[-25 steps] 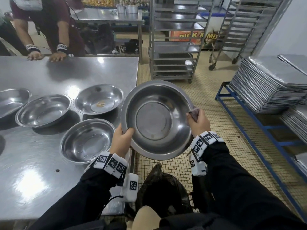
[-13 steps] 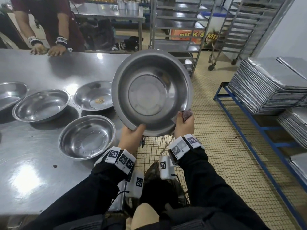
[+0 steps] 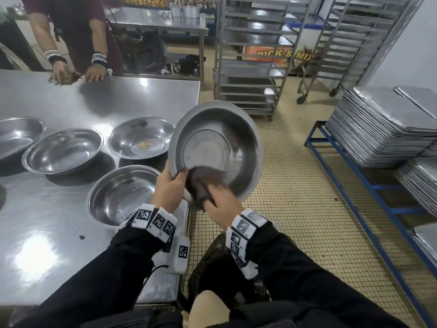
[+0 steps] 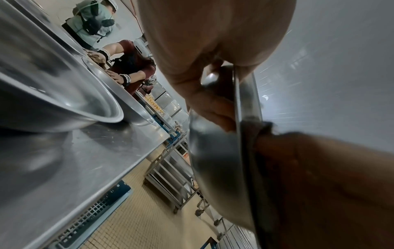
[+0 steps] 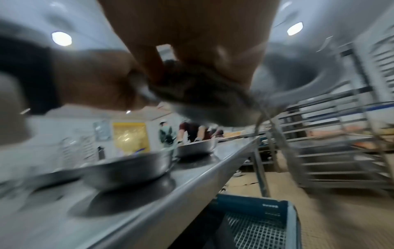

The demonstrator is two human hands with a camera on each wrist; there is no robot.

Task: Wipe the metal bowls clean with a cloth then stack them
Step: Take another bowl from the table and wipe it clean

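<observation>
1. Overhead, from the head view: your left hand [image 3: 169,185] grips the near rim of the held bowl [image 3: 220,147], thumb hooked over the edge. The bowl is tilted, its hollow facing you, off the table's right edge above the tiled floor. Your right hand [image 3: 221,204] presses a dark cloth [image 3: 203,179] against the lower inside wall; its fingers are under the cloth, so I cannot tell how they lie.
2. Same view: four more bowls sit on the steel table [image 3: 59,233], none stacked. The nearest bowl [image 3: 121,195] is just left of your left hand. Another person's hands [image 3: 75,73] rest at the far edge. Stacked trays [image 3: 383,129] lie on a blue rack to the right.
3. Left wrist view: fingers [image 4: 213,107] curl behind the rim [image 4: 245,104], thumb in front, clamped on it.
4. Right wrist view, blurred: the cloth [image 5: 196,87] is bunched under your hand, against the bowl; grip unclear.
</observation>
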